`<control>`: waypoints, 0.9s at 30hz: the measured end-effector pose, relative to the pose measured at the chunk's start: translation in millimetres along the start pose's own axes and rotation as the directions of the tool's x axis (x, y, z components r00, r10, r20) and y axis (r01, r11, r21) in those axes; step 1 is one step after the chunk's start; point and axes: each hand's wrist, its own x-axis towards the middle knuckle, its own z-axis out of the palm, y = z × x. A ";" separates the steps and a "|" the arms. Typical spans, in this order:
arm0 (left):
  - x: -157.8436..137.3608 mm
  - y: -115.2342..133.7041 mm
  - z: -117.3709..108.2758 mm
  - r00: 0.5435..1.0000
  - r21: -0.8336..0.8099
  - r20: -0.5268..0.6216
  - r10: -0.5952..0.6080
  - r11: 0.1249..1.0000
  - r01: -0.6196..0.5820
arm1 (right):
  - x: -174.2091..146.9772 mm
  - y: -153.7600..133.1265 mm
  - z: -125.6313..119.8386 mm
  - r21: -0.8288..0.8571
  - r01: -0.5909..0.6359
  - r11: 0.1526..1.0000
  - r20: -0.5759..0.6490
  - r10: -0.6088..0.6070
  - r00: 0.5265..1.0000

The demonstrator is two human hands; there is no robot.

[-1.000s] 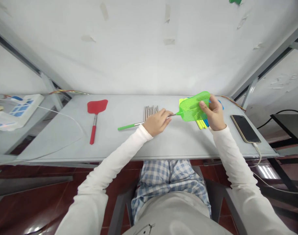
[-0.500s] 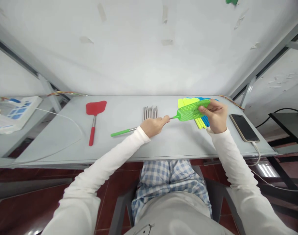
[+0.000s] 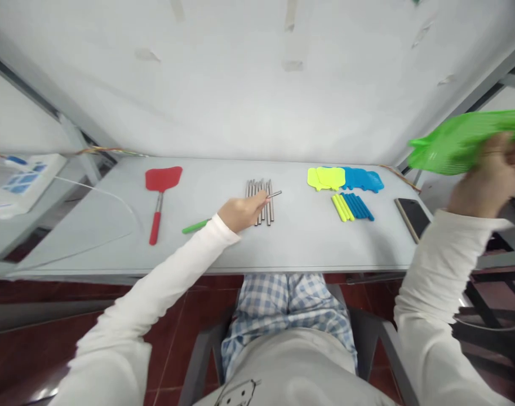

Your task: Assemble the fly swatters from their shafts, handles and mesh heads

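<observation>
Green mesh head [image 3: 460, 144]: swung up and out to the right in half a second, now apart from the green-handled rod [image 3: 196, 226].
Right hand [image 3: 479, 180]: raised beyond the table's right end, fingers gripping the mesh head; blurred, so the exact hold cannot be told.
Left hand [image 3: 240, 215]: pinching the green-handled rod above the metal rods [image 3: 252, 189]; bare tip pokes out past the thumb, green handle on the other side.
Metal rods: one row, partly behind the left hand, so not countable.
Red swatter [image 3: 159, 199]: one, lying whole at the left, head toward the wall [image 3: 240, 96].
Yellow heads [image 3: 327, 178]: two, overlapping.
Blue heads [image 3: 361, 179]: overlapped, count unclear, touching the yellow ones.
Yellow grips [image 3: 342, 208]: three, side by side.
Blue grips [image 3: 358, 206]: several, just right of the yellow grips.
Phone [image 3: 411, 217]: one, near the right end, partly behind the sleeve.
Table [image 3: 308, 248]: rear edge along the wall; bare strip before the front edge, another gap between metal rods and yellow grips.
</observation>
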 end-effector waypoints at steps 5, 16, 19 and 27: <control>17.4 -0.2 -10.1 0.983 -0.113 -0.147 -0.114 0.989 0.098 | -8.5 58.5 47.7 -0.250 0.139 0.958 0.596 0.039 0.802; 46.8 -6.7 -31.3 0.840 -0.577 -0.293 -0.458 0.785 0.226 | -57.7 152.6 153.9 -0.579 0.622 0.527 0.810 0.461 0.363; 48.7 -14.1 -31.2 0.827 -0.667 -0.266 -0.496 0.714 0.213 | -63.7 165.9 155.6 -0.590 0.688 0.422 0.775 0.534 0.337; 50.5 -12.4 -2.0 0.898 -0.794 -0.042 -0.438 0.560 0.236 | -110.2 117.5 148.7 -0.472 0.360 0.805 0.857 0.323 0.403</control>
